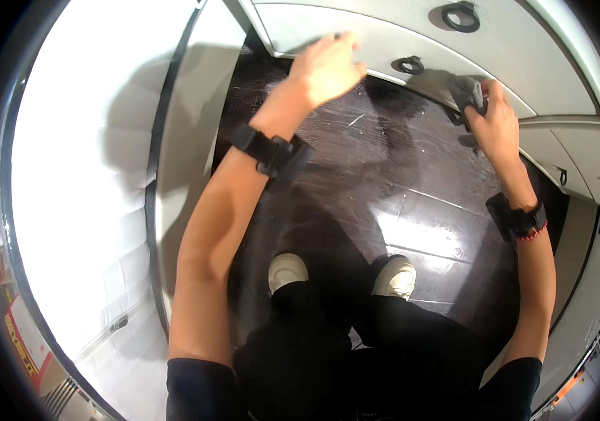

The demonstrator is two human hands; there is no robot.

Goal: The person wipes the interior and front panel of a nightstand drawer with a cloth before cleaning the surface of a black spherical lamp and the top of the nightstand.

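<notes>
My right hand (497, 123) pinches a crumpled grey cloth (464, 90) between thumb and fingers, close to the lower edge of a white drawer front (294, 23). Farther left, my left hand (326, 68) is blurred, with the thumb apart from the fingers and nothing visible in it. It hovers in front of the same drawer front; whether the fingertips touch it I cannot tell. A black ring pull (411, 65) hangs on that front, between my hands. Both wrists wear black strapped devices.
A larger ring pull (460, 18) is on the drawer above. Cabinet doors (558, 152) with dark pulls stand at right. White quilted padding, perhaps a mattress (84, 210), runs along the left. My light shoes (288, 272) rest on dark, glossy flooring (331, 152) with pale scuffs.
</notes>
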